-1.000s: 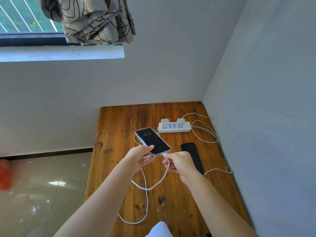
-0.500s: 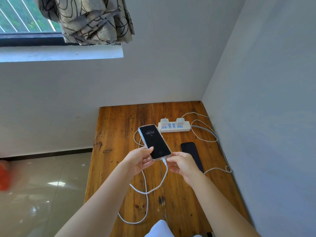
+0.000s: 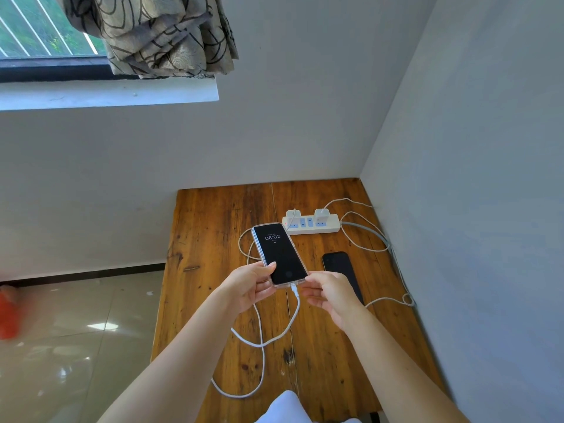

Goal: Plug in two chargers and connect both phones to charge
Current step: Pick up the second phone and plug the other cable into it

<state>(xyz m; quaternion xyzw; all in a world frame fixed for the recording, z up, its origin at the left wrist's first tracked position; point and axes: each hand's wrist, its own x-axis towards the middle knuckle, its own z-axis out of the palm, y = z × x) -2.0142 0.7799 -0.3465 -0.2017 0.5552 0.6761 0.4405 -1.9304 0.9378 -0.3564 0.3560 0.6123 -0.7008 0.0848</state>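
Observation:
My left hand [image 3: 248,286] holds a phone in a clear case [image 3: 279,253] above the wooden table [image 3: 213,227]; its screen is lit and reads 08:02. A white cable [image 3: 285,328] is plugged into the phone's bottom end. My right hand [image 3: 328,293] sits just right of that plug, fingers loosely curled, touching the phone's lower corner. A second, dark phone [image 3: 340,267] lies flat on the table, partly behind my right hand. Two white chargers [image 3: 293,214] [image 3: 321,215] stand plugged into a white power strip [image 3: 311,225] at the back.
Walls close the table in behind and on the right. White and grey cables [image 3: 378,239] loop along the right edge of the table. The table's left edge drops to a tiled floor [image 3: 76,331]. A window and a curtain [image 3: 158,35] hang above left.
The phone has been raised and turned more upright, and its screen has lit up. My right hand has come off the cable plug, which now sits in the phone.

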